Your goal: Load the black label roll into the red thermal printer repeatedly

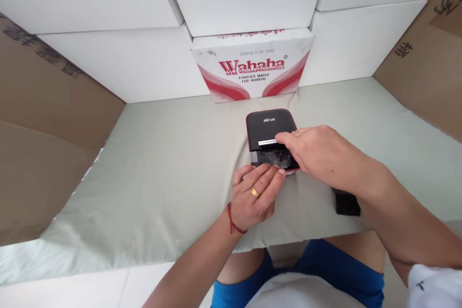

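- The black device (271, 127) with red trim lies on the pale green cloth (162, 168), in front of the Wahaha carton (252, 65)
- My left hand (257, 193) is partly curled at its near edge, fingertips by the clear plastic (278, 158) in the recess; I cannot tell whether they pinch anything
- My right hand (321, 154) is half closed at the right side, one fingertip by the white label (266, 143); its grip is hidden
- I judge the casing stiff, smooth, fairly light, best held by both sides
- The plastic looks thin and slippery, so I'd take its edge gently
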Demonstrator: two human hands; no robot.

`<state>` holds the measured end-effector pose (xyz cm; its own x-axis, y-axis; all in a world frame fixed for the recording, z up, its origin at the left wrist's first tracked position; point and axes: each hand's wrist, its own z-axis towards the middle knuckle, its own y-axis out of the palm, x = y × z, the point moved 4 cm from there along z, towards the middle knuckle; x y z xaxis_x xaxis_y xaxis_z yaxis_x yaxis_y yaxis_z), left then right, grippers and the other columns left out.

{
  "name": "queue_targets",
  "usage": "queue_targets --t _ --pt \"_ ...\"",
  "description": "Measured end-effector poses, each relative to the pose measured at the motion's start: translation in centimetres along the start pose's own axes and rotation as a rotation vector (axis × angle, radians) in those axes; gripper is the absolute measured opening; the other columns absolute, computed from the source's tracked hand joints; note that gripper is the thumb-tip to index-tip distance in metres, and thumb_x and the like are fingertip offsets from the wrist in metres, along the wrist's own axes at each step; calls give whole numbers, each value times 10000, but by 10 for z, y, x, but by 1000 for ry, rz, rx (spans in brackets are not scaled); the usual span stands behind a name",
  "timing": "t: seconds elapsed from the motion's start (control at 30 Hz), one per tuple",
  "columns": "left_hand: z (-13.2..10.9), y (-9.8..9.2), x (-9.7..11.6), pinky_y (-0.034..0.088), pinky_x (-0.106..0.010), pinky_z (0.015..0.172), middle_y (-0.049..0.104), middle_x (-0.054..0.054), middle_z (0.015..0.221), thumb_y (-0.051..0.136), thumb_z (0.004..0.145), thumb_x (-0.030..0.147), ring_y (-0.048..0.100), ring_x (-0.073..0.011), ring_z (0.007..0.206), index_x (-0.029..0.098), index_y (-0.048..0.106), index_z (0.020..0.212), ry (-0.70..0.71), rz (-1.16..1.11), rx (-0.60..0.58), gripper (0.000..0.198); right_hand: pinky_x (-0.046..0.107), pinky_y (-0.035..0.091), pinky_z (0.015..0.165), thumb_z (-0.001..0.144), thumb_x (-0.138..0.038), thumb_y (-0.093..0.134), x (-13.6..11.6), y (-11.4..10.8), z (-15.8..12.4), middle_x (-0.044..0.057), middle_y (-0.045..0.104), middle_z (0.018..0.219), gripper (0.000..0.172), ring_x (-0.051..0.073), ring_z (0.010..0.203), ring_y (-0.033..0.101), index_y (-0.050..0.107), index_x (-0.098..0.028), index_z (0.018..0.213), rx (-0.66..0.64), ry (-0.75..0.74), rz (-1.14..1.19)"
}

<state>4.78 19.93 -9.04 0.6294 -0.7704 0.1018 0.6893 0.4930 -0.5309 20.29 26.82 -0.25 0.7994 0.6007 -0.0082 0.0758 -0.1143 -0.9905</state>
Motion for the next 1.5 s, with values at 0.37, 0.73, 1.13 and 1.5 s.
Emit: queue_targets --t 0.37,0.73,1.13,1.5 --pt "-3 -5 -5 536 -395 972 839 -110 1115 554 941 31 763 -230 1098 155 621 1438 -78 -69 40 517 350 434 607 986 -97 557 7 9 4 95 826 904 230 286 812 795 721 -176 1127 45 18 -28" --pt "-15 -5 -53 562 -401 918 744 -66 1051 465 1008 -33 631 -226 1076 296 778 1206 -313 18 137 495 436 571 1206 1008 26 490 -3 46 -45 66 843 1271 457 180 1173 802 668 -200 1363 638 -260 445" --pt "-6 -3 -60 507 -371 791 738 -13 810 589 1034 63 608 -199 893 282 771 993 -169 59 167 287 461 566 1225 1015 17 482 -1 49 -50 70 835 1295 455 184 1220 787 700 -202 1348 573 -224 541" --pt "-13 1 -53 509 -401 845 762 -31 918 474 987 -28 626 -215 924 258 722 1127 -231 35 97 404 440 625 1099 1087 -232 547 54 45 -72 82 837 1305 325 247 1214 799 740 -241 1348 728 282 531"
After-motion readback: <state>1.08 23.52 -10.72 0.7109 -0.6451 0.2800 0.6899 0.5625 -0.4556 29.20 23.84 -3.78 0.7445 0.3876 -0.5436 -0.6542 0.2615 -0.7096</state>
